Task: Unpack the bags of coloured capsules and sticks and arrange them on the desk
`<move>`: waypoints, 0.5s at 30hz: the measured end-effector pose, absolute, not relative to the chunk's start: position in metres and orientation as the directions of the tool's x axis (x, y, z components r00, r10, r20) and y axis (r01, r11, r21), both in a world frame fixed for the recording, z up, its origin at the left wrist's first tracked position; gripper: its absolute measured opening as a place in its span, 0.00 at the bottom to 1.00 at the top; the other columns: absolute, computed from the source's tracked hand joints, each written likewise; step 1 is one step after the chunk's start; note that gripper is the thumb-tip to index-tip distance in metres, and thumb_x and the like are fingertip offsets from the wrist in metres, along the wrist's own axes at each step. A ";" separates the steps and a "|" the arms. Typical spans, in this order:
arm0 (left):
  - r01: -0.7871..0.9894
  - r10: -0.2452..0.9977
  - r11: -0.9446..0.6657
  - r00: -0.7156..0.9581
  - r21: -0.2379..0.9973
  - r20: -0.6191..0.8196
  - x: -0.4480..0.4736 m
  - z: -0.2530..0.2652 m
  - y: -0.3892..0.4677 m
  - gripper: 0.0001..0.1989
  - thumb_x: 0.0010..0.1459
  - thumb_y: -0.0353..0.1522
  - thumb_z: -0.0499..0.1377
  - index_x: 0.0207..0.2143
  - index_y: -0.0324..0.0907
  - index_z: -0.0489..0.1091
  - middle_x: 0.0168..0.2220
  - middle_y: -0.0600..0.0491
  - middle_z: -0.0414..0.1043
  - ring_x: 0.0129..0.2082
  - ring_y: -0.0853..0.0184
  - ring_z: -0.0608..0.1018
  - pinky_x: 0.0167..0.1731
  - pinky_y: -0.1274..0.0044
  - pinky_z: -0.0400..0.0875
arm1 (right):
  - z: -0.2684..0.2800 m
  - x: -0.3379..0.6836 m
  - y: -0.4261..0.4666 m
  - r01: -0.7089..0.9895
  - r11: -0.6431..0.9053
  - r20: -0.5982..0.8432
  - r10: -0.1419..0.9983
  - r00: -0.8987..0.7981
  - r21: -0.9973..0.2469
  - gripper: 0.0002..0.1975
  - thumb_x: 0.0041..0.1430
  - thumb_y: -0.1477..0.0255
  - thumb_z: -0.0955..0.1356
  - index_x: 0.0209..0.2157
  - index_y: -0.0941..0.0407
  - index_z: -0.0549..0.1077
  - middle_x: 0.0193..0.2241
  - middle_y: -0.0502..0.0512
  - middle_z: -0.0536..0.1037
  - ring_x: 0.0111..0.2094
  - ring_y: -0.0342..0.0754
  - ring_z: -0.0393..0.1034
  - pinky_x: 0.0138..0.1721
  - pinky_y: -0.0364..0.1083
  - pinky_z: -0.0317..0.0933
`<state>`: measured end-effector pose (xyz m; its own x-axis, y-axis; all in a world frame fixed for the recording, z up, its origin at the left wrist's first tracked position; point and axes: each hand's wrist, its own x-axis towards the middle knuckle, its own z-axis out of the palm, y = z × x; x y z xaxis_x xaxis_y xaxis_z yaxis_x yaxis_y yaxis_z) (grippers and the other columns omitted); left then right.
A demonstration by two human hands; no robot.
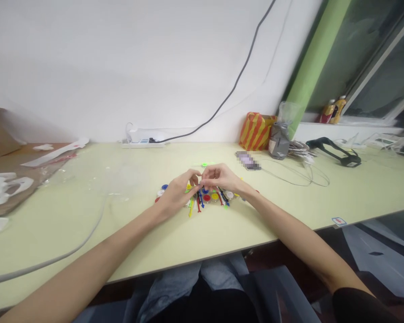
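My left hand [179, 192] and my right hand [221, 176] meet fingertip to fingertip over a spread of small coloured plastic parts. Thumb and fingers are pinched on both hands; what lies between them is too small or hidden to name. Beneath and around them are round discs, among them a red disc [206, 198], a yellow disc [215, 197] and a white disc [229, 195]. Thin arrow-shaped pieces point toward me, such as a yellow arrow [190, 210] and a red arrow [199, 206]. A bright green piece [204, 164] lies just beyond my fingers. My hands cover part of the spread.
Behind stands a power strip [143, 143] with a black cable. To the right are a phone [248, 161], a striped bag [256, 131], a grey pouch [278, 142] and a black headset-like frame [336, 152]. A grey cable [67, 254] crosses the table [148, 251] at left, near cardboard [6, 193].
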<state>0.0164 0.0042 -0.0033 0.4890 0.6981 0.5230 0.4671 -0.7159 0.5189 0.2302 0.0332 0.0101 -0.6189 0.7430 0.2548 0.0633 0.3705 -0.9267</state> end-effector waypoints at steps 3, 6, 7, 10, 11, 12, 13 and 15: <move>0.551 0.661 -0.737 0.468 0.391 0.586 0.014 -0.001 0.009 0.09 0.69 0.33 0.50 0.48 0.44 0.66 0.39 0.52 0.73 0.40 0.65 0.75 0.44 0.71 0.68 | 0.014 0.235 0.033 0.093 0.448 0.332 0.771 -0.543 -0.889 0.18 0.57 0.56 0.75 0.35 0.58 0.75 0.25 0.51 0.77 0.24 0.43 0.70 0.22 0.40 0.58; 0.594 0.623 -0.750 0.490 0.290 0.609 0.007 0.002 0.012 0.12 0.68 0.28 0.47 0.49 0.42 0.66 0.39 0.50 0.72 0.40 0.64 0.74 0.44 0.70 0.67 | 0.014 0.231 0.030 0.196 0.586 0.381 0.709 -0.593 -0.786 0.16 0.59 0.58 0.74 0.33 0.58 0.77 0.29 0.52 0.78 0.29 0.44 0.70 0.29 0.41 0.60; 0.599 0.616 -0.754 0.499 0.270 0.609 0.005 0.002 0.013 0.13 0.67 0.26 0.46 0.49 0.42 0.66 0.39 0.50 0.72 0.40 0.64 0.74 0.44 0.70 0.67 | 0.013 0.229 0.028 0.238 0.631 0.383 0.683 -0.622 -0.738 0.15 0.59 0.59 0.74 0.34 0.58 0.78 0.30 0.52 0.78 0.29 0.43 0.69 0.30 0.42 0.60; 0.601 0.603 -0.760 0.512 0.246 0.612 0.001 0.002 0.015 0.15 0.66 0.24 0.46 0.50 0.42 0.66 0.39 0.51 0.72 0.40 0.64 0.73 0.44 0.70 0.67 | 0.006 0.218 0.024 0.379 0.716 0.346 0.645 -0.682 -0.586 0.14 0.59 0.61 0.75 0.38 0.57 0.80 0.28 0.51 0.77 0.29 0.44 0.67 0.33 0.43 0.58; 0.599 0.601 -0.763 0.516 0.244 0.611 0.001 0.002 0.015 0.15 0.65 0.24 0.46 0.50 0.42 0.66 0.39 0.51 0.71 0.41 0.64 0.73 0.44 0.70 0.67 | 0.004 0.215 0.023 0.428 0.726 0.329 0.648 -0.687 -0.539 0.13 0.59 0.62 0.75 0.38 0.57 0.80 0.28 0.51 0.77 0.29 0.44 0.67 0.34 0.43 0.58; 0.596 0.598 -0.766 0.521 0.242 0.609 0.000 0.001 0.016 0.15 0.65 0.24 0.46 0.50 0.42 0.66 0.39 0.51 0.71 0.41 0.64 0.73 0.44 0.70 0.67 | 0.002 0.212 0.023 0.471 0.729 0.317 0.658 -0.683 -0.496 0.12 0.59 0.62 0.75 0.38 0.57 0.80 0.27 0.51 0.77 0.30 0.45 0.68 0.34 0.43 0.57; 0.592 0.596 -0.769 0.526 0.241 0.607 0.000 0.001 0.016 0.15 0.65 0.24 0.46 0.50 0.42 0.65 0.39 0.51 0.71 0.41 0.63 0.73 0.45 0.69 0.67 | 0.000 0.209 0.022 0.505 0.727 0.311 0.668 -0.676 -0.465 0.11 0.59 0.63 0.75 0.37 0.57 0.80 0.27 0.51 0.77 0.31 0.45 0.68 0.35 0.43 0.57; 0.589 0.593 -0.772 0.533 0.239 0.603 0.001 0.000 0.017 0.15 0.65 0.24 0.46 0.51 0.42 0.65 0.39 0.51 0.71 0.41 0.63 0.74 0.45 0.69 0.67 | -0.003 0.205 0.020 0.536 0.719 0.315 0.684 -0.658 -0.442 0.10 0.59 0.66 0.75 0.37 0.58 0.79 0.27 0.52 0.77 0.32 0.46 0.68 0.35 0.43 0.57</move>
